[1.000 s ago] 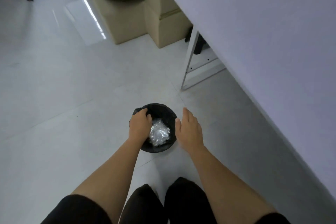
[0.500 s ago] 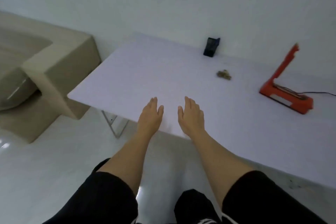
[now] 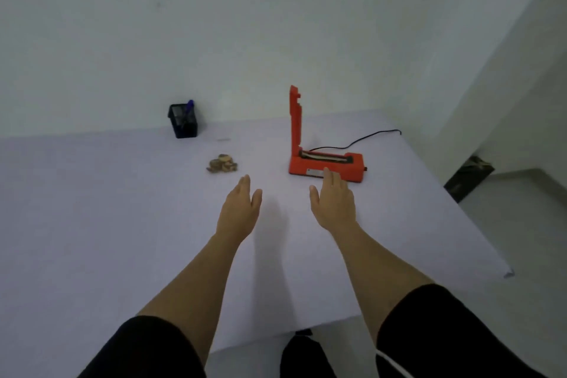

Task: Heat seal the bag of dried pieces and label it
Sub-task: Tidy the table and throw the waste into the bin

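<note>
Left hand (image 3: 237,209) and right hand (image 3: 333,201) hover empty, fingers straight, over the pale lilac desk (image 3: 92,209) — the small bag of brown dried pieces (image 3: 222,163) lies just beyond the left, near the orange-red heat sealer (image 3: 352,167) — probably light, crinkly and slippery, best pinched by its top edge.

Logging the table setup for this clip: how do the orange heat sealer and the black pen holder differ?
The heat sealer is orange and the larger; the pen holder is black and smaller. The heat sealer stands open, its arm raised upright, a black cord trailing behind; the pen holder holds a blue pen. Both sit on the table.
</note>
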`<state>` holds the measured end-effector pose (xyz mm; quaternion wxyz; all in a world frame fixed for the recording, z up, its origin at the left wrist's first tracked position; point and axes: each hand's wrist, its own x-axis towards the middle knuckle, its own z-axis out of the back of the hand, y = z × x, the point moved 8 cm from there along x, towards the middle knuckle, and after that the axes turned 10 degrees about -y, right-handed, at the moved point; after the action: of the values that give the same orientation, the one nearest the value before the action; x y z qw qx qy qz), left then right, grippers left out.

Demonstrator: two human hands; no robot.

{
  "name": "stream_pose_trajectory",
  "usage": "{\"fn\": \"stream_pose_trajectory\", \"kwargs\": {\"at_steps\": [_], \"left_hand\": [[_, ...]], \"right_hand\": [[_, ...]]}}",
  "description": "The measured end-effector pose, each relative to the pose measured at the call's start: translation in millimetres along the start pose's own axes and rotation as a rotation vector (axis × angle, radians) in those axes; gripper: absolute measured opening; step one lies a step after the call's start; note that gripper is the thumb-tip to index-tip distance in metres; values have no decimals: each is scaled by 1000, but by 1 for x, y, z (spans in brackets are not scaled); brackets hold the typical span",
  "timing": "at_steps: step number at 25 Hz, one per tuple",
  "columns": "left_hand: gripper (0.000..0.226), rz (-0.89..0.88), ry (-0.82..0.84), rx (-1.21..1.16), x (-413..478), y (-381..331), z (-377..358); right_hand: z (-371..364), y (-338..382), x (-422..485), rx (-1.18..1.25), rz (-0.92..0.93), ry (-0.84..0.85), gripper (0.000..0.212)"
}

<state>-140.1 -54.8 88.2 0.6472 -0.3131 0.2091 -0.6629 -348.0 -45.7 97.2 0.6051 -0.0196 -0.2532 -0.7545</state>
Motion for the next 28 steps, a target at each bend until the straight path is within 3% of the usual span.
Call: {"fn": "stream_pose_trajectory", "kwargs": {"at_steps": [8, 12, 15, 19, 24, 28], "left_hand": [[52, 236, 38, 0, 136, -32, -116], [57, 220, 123, -49, 157, -46, -149], [54, 270, 107, -165, 155, -56, -162], [58, 223, 158, -207, 167, -55, -185], [25, 250, 25, -202, 217, -55, -201], [23, 296, -49, -226, 265, -50, -210]], "right_hand": [[-53, -146, 138, -39, -66, 133, 57], [-87, -196, 151, -142, -85, 309, 66], [-102, -213, 153, -124, -108, 371, 57], [-107, -222, 178, -49, -79, 299, 55], [-130, -227, 230, 131, -151, 298, 55], [-153, -220, 279, 255, -206, 273, 60]]}}
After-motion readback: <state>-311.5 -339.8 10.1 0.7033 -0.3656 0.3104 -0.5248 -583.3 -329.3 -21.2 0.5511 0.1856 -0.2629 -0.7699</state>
